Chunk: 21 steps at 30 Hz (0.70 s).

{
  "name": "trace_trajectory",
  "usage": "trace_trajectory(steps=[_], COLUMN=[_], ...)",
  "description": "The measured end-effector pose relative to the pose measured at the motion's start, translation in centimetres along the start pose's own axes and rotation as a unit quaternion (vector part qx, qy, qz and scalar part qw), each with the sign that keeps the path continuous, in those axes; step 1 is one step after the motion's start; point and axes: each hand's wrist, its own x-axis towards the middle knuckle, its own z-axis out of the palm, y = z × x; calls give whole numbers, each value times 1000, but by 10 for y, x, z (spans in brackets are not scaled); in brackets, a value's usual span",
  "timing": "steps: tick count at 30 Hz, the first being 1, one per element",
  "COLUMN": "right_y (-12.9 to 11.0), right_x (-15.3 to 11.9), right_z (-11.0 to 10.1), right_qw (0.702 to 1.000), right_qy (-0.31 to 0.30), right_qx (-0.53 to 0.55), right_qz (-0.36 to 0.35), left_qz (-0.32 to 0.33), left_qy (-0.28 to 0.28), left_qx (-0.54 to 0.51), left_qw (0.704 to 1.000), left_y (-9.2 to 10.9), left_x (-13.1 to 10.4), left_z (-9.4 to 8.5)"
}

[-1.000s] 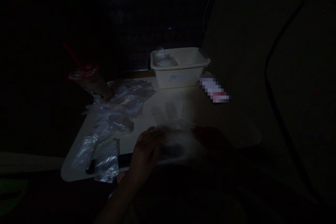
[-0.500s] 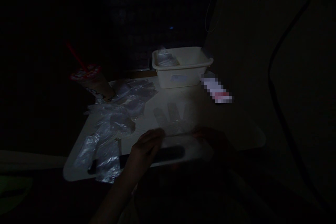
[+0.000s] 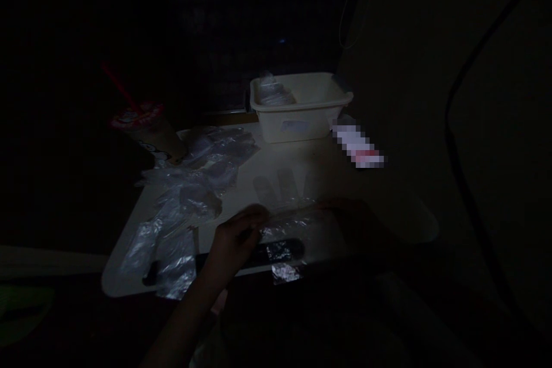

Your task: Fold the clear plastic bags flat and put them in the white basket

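Head view: the left hand (image 3: 233,241) pinches a clear bag (image 3: 297,225) near the table's (image 3: 297,156) front edge, right hand's (image 3: 351,214) grip too dark to tell; uneven pulling could tear it.

Clear plastic (image 3: 287,272) between a person's left hand (image 3: 235,236) and right hand (image 3: 351,213) — a smear of motion a second ago — now shows crisp, glinting creases, a bright strip hanging across the dark bar (image 3: 259,254) and past the surface's (image 3: 297,155) near edge.
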Motion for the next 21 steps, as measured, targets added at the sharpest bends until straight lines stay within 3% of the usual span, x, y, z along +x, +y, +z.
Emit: trace_trajectory(steps=[12,17,21], right_y=[-6,-7,-10], right_x=[20,20,17], right_z=[-1,1,2], right_qw=[998,995,986], right_qy=[-19,22,14], right_qx=[-53,21,77], right_qz=[38,92,145], left_qz=[-89,-116,-121], left_qy=[24,47,52], left_qx=[17,55,49], left_qw=[996,991,990], left_y=[3,-2,-5], left_x=[12,15,15], left_z=[6,8,12])
